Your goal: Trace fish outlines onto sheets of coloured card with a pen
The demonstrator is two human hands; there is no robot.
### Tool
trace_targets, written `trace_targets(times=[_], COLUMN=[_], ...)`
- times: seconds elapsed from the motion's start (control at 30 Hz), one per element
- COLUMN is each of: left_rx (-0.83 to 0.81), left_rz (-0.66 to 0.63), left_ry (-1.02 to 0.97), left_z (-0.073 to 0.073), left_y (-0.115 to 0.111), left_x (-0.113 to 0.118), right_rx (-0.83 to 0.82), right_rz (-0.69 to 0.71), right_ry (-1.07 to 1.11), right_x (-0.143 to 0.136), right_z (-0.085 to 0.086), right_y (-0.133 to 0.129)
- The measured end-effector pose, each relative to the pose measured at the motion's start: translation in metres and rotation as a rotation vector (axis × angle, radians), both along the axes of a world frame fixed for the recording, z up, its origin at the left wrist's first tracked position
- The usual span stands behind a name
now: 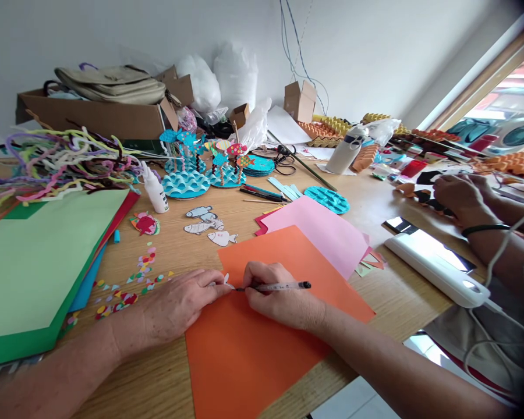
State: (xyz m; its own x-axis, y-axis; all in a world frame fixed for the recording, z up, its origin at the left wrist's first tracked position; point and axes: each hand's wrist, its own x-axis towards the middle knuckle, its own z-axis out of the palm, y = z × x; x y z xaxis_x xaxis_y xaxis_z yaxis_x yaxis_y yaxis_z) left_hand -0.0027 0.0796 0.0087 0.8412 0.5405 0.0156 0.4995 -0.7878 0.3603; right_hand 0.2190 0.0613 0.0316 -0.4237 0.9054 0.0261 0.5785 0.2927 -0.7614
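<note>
My right hand point(273, 291) is closed round a pen point(283, 286) with a clear barrel and a black end. Its tip meets the orange paper point(253, 349) beside a small white paper cutout point(227, 280). Held close together, the fingers of my left hand point(179, 302) pin that cutout against the orange sheet and cover most of it. The part that shows resembles a fish's tail. Several drawn paper fish point(203, 224) lie just beyond, near a red decorated paper fish point(145, 223). Pink paper point(318, 233) lies partly beneath the orange sheet.
Green sheets point(48, 256) and paper dots point(126, 297) lie left, below pipe cleaners point(65, 157). A glue bottle point(155, 187) stands near blue fish models point(201, 169). At right are a white device point(436, 270) and another person's hands point(460, 198).
</note>
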Motion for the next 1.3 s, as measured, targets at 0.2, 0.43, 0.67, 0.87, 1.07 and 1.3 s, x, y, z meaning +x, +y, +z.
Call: trace_targets(times=[0.2, 0.43, 0.67, 0.87, 1.07, 1.3], left_rx=[0.019, -0.022, 0.040, 0.006, -0.038, -0.034], left_rz=[0.008, 0.045, 0.032, 0.032, 0.037, 0.033], left_ry=[-0.006, -0.020, -0.025, -0.058, -0.068, -0.078], left_z=[-0.005, -0.005, -0.009, -0.007, -0.004, -0.002], left_y=[0.000, -0.002, -0.001, -0.001, -0.001, -0.002], left_x=[-0.002, 0.000, -0.004, -0.003, -0.002, -0.001], right_rx=[-0.055, -0.063, -0.058, -0.058, -0.062, -0.017], right_rz=[-0.060, -0.041, -0.034, -0.040, -0.043, -0.031], right_ry=[0.044, 0.060, 0.053, 0.024, 0.003, -0.003], right_x=[0.000, -0.007, -0.011, -0.012, -0.013, -0.014], right_z=[0.003, 0.003, 0.000, 0.001, 0.002, -0.002], right_y=[0.002, 0.008, 0.010, 0.010, 0.010, 0.011])
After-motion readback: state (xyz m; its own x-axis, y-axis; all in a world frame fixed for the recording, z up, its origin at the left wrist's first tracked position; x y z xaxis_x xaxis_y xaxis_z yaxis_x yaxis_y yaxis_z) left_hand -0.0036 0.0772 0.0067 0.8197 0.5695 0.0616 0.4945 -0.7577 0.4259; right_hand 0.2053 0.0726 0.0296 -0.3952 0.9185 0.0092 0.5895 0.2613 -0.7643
